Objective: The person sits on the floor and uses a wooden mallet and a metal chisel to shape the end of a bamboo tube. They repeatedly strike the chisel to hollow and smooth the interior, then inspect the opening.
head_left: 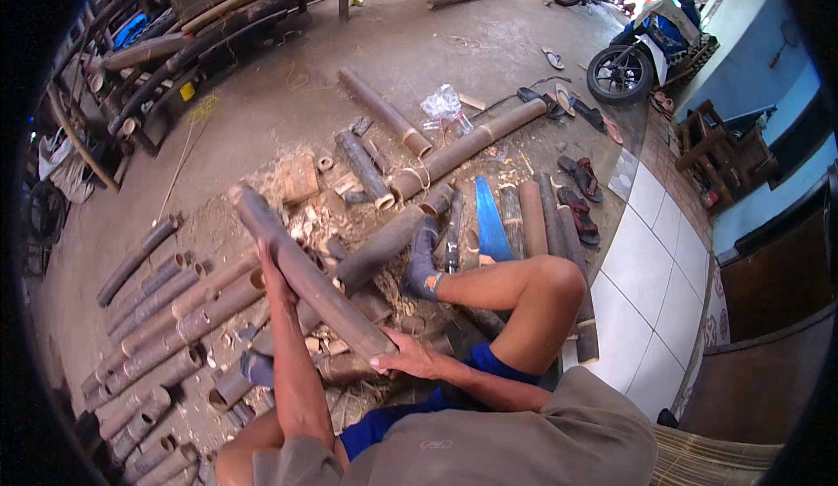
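A thick brown bamboo piece (325, 287) lies slantwise across the space before me, its far end up and to the left. My left hand (277, 277) is closed against its left side, near the middle; most of those fingers are hidden behind it. At the near end, my right hand (412, 357) grips the bamboo with the thumb on top. Beneath and beside it are shorter bamboo lengths (384, 246) and pale shavings. A wooden block (299, 179) sits just beyond the far end. Right of my socked foot lies a blue tapered, blade-shaped thing (492, 224).
Cut bamboo tubes (188, 325) lie in rows at left. Longer bamboo poles (476, 147) and a clear plastic bag (443, 105) rest farther out. Sandals (580, 176) lie near the white tiled step (642, 259). A motorbike (637, 63) stands at back right, a bamboo rack (218, 50) at back left.
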`<state>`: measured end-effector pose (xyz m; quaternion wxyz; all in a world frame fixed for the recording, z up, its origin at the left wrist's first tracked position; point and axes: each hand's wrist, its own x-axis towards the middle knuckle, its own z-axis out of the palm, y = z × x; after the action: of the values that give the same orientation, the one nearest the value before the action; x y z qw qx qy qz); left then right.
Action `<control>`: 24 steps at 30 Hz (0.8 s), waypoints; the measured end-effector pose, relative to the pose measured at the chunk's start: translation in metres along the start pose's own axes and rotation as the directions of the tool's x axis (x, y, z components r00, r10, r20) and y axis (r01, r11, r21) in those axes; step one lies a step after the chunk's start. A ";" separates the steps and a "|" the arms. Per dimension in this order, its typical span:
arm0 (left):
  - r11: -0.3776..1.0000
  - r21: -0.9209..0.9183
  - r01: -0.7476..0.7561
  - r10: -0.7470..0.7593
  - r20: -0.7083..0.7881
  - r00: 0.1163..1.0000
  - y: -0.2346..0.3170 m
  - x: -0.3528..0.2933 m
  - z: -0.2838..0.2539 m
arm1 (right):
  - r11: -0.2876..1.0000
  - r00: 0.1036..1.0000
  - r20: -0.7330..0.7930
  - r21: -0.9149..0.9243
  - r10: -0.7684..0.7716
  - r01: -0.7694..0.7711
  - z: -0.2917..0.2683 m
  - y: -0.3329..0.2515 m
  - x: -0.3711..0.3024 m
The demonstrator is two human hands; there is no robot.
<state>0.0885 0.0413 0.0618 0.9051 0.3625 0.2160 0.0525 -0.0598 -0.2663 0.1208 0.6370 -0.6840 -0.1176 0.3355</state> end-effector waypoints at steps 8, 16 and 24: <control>0.678 0.326 -0.658 0.707 -0.046 0.706 0.090 -0.079 0.068 | 0.657 0.984 -0.134 -0.753 -0.118 -0.024 -0.019 0.044 -0.024; 0.412 0.372 -0.832 0.879 0.079 0.471 0.077 -0.106 0.095 | 0.602 0.999 0.043 -0.798 0.030 0.017 -0.005 0.024 -0.028; 0.487 0.374 -0.789 0.800 0.173 0.575 0.047 -0.116 0.097 | 0.566 0.999 0.010 -0.824 0.037 -0.013 -0.011 0.024 -0.033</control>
<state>0.0289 -0.0149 0.1976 0.6771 0.6020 0.0413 0.4212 -0.0836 -0.2985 0.1078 0.2387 -0.8990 -0.2590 0.2602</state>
